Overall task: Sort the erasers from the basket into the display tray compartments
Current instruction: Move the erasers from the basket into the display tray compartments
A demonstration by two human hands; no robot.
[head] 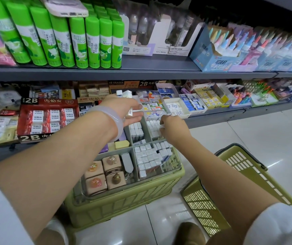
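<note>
1. the display tray (179,167), a clear divided box, sits on top of an upturned green crate (124,200), which likely brings its compartments up to easy reach in front of the low shelf.
2. the basket (244,175) stands on the floor just right of the tray, close by, so each trip between the two is short. its inside is mostly hidden by the right forearm, so i cannot tell what remains in it.
3. white erasers (147,156) fill the tray's near-right compartment in tight rows. more stand in the two compartments beyond it, toward the shelf.
4. the left hand (124,110) hovers above the tray's far side, fingers straight and spread, palm turned inward. it seems to hold nothing, perhaps steadying or guiding the wrapped pack.
5. the right hand (173,128) is over the tray's far-right compartment, fingers curled and pinching the edge of a clear-wrapped pack of erasers (155,114).
6. that pack lies at the tray's far edge, by my judgement about to be opened or lowered in.
</note>
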